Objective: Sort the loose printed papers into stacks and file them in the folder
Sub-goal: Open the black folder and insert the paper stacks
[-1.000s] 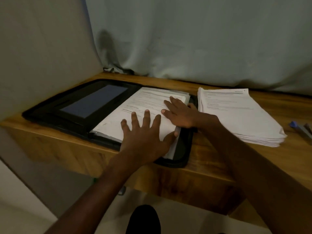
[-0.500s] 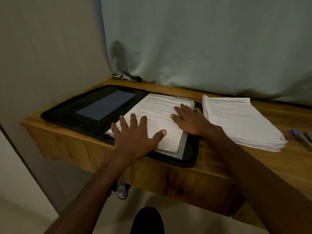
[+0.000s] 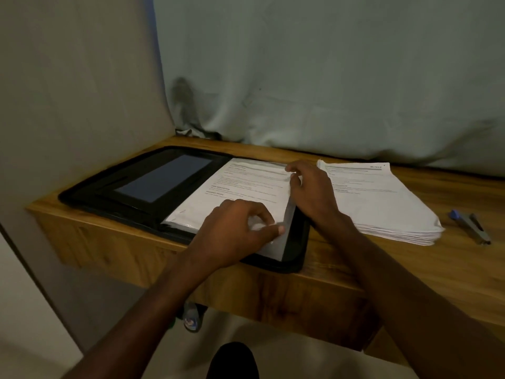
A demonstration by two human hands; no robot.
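Two stacks: one in the folder (image 3: 90, 195), one beside it on the desk (image 3: 341, 258).
Filed stack (image 3: 246, 187): lies in the open folder's right half, its right edge lifted slightly.
Loose stack (image 3: 382, 203): thick, just right of the folder, not yet filed.
Left hand (image 3: 235, 231): fingers curled, thumb pinching the filed stack's near right corner.
Right hand (image 3: 311, 192): fingers curled on the filed stack's far right edge, gripping it.
Pens (image 3: 470, 225): on the desk, right of the loose stack.
Progress: judged roughly midway; one stack is being seated, the other remains, folder still open.
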